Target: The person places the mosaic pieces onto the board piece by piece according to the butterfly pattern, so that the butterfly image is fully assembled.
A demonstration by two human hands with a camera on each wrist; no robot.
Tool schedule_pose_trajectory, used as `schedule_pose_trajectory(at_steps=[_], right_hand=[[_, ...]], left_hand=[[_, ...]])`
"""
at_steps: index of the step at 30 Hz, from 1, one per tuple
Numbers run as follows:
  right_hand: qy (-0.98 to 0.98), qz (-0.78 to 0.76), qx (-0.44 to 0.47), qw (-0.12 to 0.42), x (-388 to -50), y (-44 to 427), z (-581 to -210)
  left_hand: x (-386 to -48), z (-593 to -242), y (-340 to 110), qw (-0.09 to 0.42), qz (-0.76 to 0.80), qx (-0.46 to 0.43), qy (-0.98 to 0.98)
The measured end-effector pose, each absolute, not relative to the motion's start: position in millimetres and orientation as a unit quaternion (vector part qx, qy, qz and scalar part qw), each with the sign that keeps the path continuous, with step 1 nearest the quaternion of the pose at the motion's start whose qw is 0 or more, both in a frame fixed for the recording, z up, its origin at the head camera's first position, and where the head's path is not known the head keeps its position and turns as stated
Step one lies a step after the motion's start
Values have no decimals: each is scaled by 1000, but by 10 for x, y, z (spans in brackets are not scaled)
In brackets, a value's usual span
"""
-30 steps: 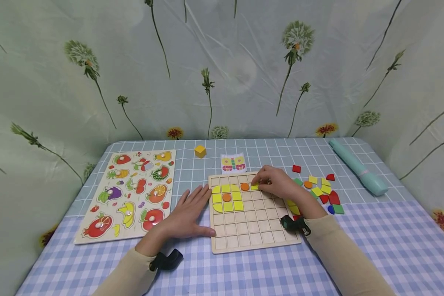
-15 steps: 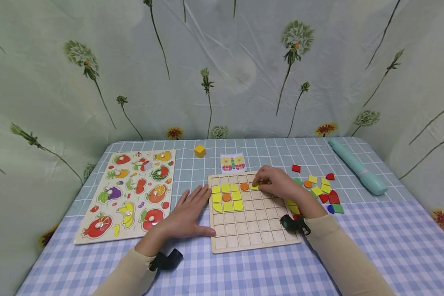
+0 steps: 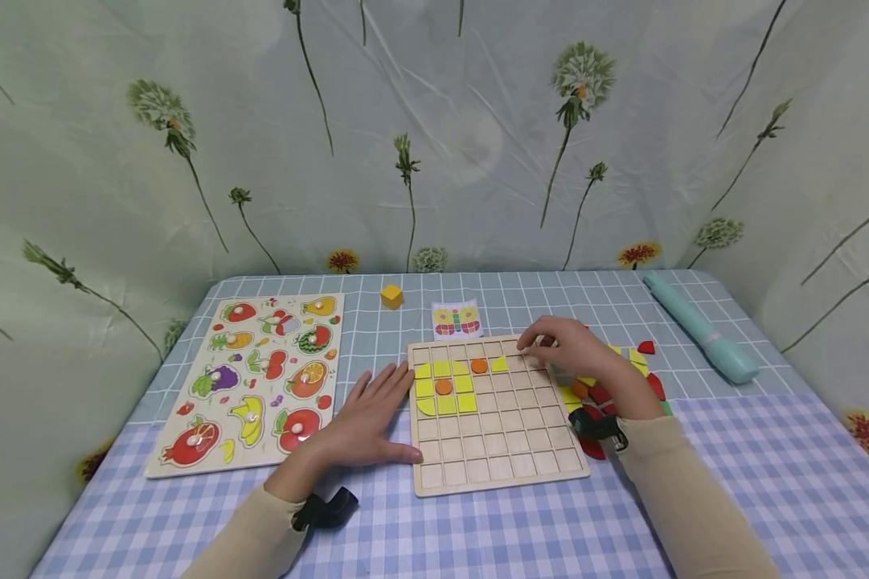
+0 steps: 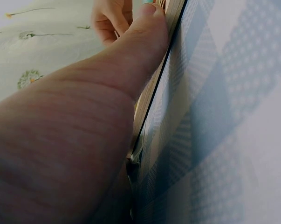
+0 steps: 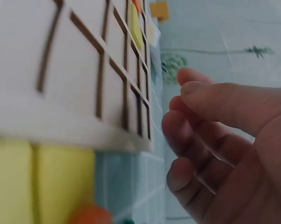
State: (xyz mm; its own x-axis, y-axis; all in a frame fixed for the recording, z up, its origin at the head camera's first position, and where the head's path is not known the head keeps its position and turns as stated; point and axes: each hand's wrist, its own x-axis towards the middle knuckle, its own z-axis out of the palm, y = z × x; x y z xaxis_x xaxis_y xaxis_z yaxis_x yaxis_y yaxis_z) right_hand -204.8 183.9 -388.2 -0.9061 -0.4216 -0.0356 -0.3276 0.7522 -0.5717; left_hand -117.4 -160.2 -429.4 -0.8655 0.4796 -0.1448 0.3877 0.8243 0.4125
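A wooden grid board (image 3: 506,438) lies on the table, with yellow tiles (image 3: 445,404) and orange discs (image 3: 480,366) in its upper left cells. A yellow quarter-round tile (image 3: 500,364) sits in the top area, right of the upper orange disc. My left hand (image 3: 365,422) lies flat beside the board's left edge, fingers spread, thumb touching its side. Over the upper right corner hovers my right hand (image 3: 567,346), its fingers loosely bent. In the right wrist view nothing shows between the right hand's fingertips (image 5: 191,88).
Loose coloured tiles (image 3: 637,360) lie right of the board, partly behind the right forearm. A butterfly pattern card (image 3: 457,320) and a yellow cube (image 3: 391,296) lie behind it. Left is a fruit puzzle (image 3: 260,378); far right, a teal tube-like object (image 3: 702,326).
My right hand has let go of the yellow quarter-round tile, which stays in the board, and has moved right and slightly up. The left hand has not moved.
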Motion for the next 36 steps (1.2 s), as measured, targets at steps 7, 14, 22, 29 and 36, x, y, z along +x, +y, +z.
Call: schedule_pose_trajectory(at_steps=[7,14,22,29,36], right_hand=[[936,-277,-197,95,-2088,2062,-3845],[933,-267,-180,162,-2123,2319,-3843],[924,-250,-187,223,-2113,2497,-3839],[916,-243,-208,241,-2118,2567,-3866],[918,-239,-203,241,-2136,2574,-3902]], left_hand=[[-1173,-4299,-1603,118,191,232,946],[-1182,-4311,-1601,120,187,232,947],[-1178,-4316,-1599,119,188,230,947],[-1169,-4305,-1597,118,187,228,948],[-1166,-4296,-1595,118,185,228,949]])
